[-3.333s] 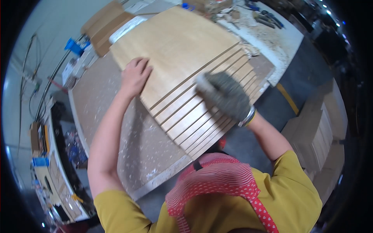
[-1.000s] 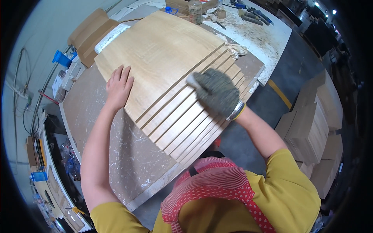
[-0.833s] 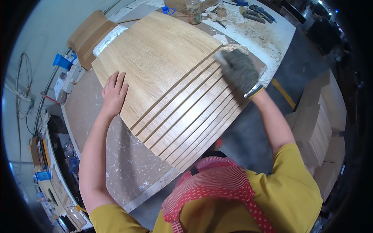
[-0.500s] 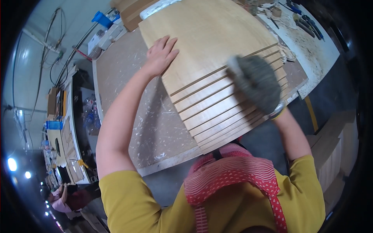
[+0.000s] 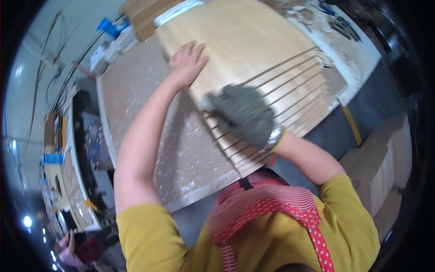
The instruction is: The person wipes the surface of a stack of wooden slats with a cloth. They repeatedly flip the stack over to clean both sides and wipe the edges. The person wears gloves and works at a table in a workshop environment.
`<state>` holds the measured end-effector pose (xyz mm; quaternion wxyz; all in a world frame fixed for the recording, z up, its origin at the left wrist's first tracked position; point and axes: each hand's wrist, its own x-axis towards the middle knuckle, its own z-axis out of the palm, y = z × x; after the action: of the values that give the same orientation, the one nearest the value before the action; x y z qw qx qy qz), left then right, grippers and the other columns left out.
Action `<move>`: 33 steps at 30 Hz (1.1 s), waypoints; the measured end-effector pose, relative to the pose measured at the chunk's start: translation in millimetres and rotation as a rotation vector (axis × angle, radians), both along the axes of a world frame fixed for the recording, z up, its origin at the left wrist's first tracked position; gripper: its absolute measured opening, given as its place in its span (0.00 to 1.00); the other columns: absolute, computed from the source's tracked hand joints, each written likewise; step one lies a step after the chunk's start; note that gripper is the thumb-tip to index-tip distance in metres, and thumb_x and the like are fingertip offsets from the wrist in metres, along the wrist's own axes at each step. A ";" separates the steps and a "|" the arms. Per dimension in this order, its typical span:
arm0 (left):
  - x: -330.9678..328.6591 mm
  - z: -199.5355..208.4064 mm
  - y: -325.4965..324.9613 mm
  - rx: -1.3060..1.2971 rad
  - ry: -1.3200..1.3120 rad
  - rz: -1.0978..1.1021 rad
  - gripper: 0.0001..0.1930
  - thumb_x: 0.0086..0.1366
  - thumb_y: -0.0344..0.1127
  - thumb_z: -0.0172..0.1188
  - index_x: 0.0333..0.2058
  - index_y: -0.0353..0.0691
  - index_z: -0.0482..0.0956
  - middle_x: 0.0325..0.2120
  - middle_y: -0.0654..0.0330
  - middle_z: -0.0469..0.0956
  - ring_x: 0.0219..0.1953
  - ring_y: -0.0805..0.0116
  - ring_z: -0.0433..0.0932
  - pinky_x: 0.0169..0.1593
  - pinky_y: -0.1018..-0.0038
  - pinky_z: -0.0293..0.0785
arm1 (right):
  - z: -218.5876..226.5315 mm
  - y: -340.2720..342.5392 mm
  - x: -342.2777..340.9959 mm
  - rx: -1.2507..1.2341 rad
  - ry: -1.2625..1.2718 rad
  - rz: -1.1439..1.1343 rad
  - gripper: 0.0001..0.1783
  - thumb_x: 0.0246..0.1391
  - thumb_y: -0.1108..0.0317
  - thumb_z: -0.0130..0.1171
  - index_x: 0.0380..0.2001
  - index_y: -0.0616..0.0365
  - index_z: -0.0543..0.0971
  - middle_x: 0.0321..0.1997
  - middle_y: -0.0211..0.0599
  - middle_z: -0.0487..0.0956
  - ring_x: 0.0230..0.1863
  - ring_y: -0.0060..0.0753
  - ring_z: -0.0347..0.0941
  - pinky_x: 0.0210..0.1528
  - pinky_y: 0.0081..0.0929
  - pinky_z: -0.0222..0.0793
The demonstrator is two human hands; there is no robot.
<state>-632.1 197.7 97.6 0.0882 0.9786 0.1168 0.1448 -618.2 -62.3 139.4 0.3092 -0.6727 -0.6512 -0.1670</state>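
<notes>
Nearest you, your yellow shirt [image 5: 152, 238] and red-and-white patterned apron [image 5: 267, 206] are just this side of the stack of wooden boards [image 5: 244, 41]. The stack lies on a pale-flecked brown worktable [image 5: 131, 97], its boards stepped so that their edges show as dark lines on your side. Your gloved right hand [image 5: 243, 115] is over those stepped edges, toward the stack's left side, a metal band [image 5: 273, 138] at its wrist. The glove is blurred, with a pale patch at its left end; I cannot tell whether its fingers are pressed together or pinching anything. Your bare left hand [image 5: 186, 65] lies palm down on the top board at the stack's left edge, fingers slightly spread. To the stack's right stand piled pale brown boxes [image 5: 374, 165]. Beyond its far left corner are a cardboard box [image 5: 142, 18] and a blue container [image 5: 108, 28]; beyond its right side, a littered white table [image 5: 362, 61] bears tools [image 5: 343, 29].
</notes>
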 end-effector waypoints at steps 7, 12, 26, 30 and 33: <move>-9.4 8.9 -3.5 0.006 0.060 0.051 0.26 0.69 0.52 0.45 0.63 0.51 0.63 0.65 0.54 0.57 0.67 0.53 0.54 0.66 0.55 0.48 | 0.5 -38.9 66.9 -0.087 0.092 -0.187 0.19 0.50 0.61 0.55 0.44 0.61 0.76 0.36 0.45 0.75 0.39 0.46 0.73 0.40 0.43 0.68; -9.8 14.3 -10.0 0.027 0.089 0.054 0.26 0.70 0.50 0.44 0.63 0.49 0.62 0.65 0.55 0.57 0.67 0.53 0.53 0.66 0.56 0.48 | -20.9 -97.4 177.8 -0.058 -0.055 -0.456 0.23 0.53 0.61 0.56 0.51 0.58 0.76 0.43 0.48 0.77 0.47 0.47 0.72 0.53 0.41 0.67; -13.3 12.1 -7.0 0.060 0.030 0.070 0.26 0.68 0.53 0.44 0.61 0.52 0.64 0.63 0.54 0.60 0.66 0.54 0.57 0.64 0.56 0.53 | -9.2 -118.4 129.7 0.022 -0.079 -0.203 0.20 0.51 0.64 0.63 0.47 0.58 0.78 0.42 0.44 0.79 0.38 0.39 0.77 0.42 0.36 0.73; -9.1 4.4 -5.5 0.037 0.003 0.048 0.27 0.67 0.54 0.44 0.62 0.53 0.64 0.63 0.54 0.60 0.66 0.53 0.56 0.65 0.55 0.53 | -9.3 -73.0 31.8 0.024 0.109 0.041 0.24 0.49 0.62 0.63 0.49 0.60 0.76 0.36 0.45 0.80 0.38 0.44 0.77 0.43 0.39 0.73; -10.3 3.8 -5.6 0.080 -0.011 0.045 0.27 0.68 0.54 0.43 0.62 0.53 0.64 0.63 0.54 0.60 0.65 0.55 0.57 0.65 0.56 0.53 | -8.4 -56.1 -9.6 -0.168 0.181 0.118 0.23 0.49 0.59 0.60 0.49 0.57 0.76 0.38 0.43 0.77 0.37 0.43 0.75 0.40 0.40 0.70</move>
<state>-642.3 192.2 101.4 0.0462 0.9777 0.1324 0.1566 -627.8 -118.4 131.0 0.3185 -0.6689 -0.6709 -0.0320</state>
